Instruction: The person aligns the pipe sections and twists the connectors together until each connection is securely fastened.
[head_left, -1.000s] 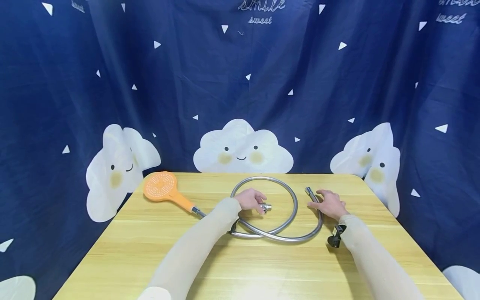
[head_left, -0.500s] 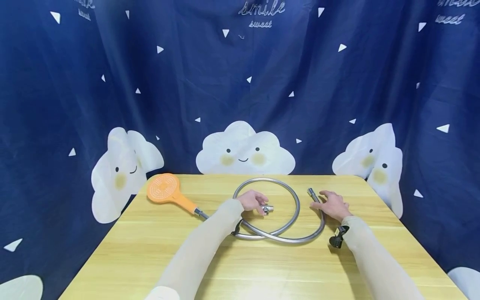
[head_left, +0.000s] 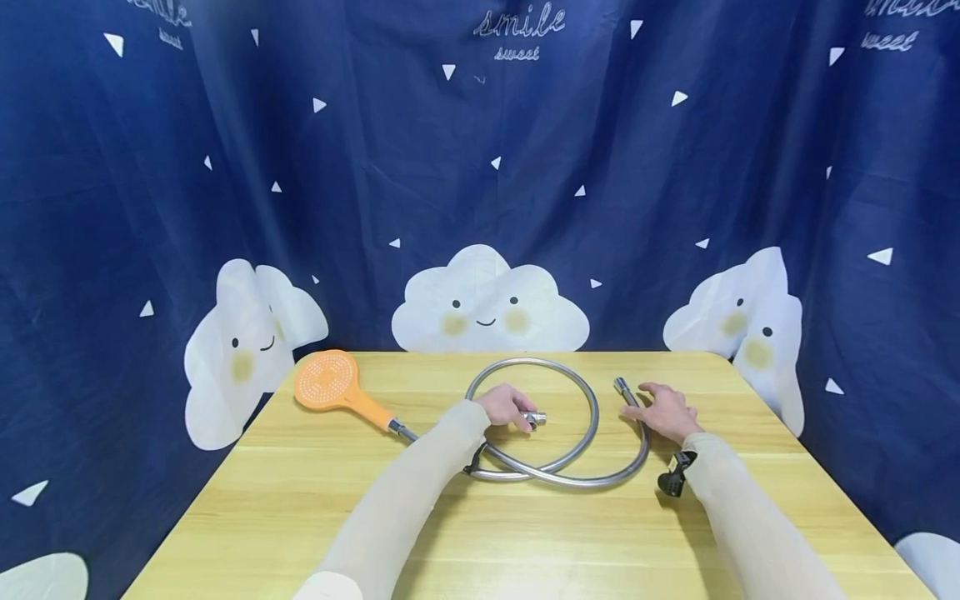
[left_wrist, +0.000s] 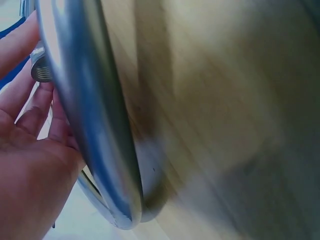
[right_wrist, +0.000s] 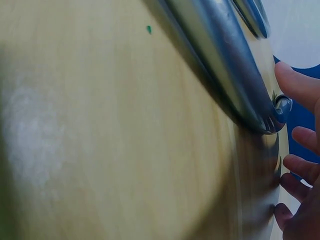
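Note:
My left hand [head_left: 504,408] is inside the loop of a shower hose and pinches a small chrome threaded pipe fitting [head_left: 537,418]. In the left wrist view the round threaded opening of the pipe fitting [left_wrist: 42,70] shows between the fingers. The grey metal shower hose [head_left: 592,481] lies looped and crossed over itself on the table. Its left end joins an orange shower head [head_left: 327,381]. My right hand [head_left: 666,413] rests by the hose's free end [head_left: 622,387], fingers spread and relaxed; the right wrist view shows nothing gripped in it.
A light wooden table [head_left: 480,542] carries everything. Behind and at both sides hangs a dark blue curtain [head_left: 360,167] with white clouds and triangles. A black wrist camera [head_left: 675,473] sits at my right wrist.
The pipe fitting has turned slightly in my left fingers. My right hand stays beside the hose end. The head view has shifted a little; the hose and shower head lie as before.

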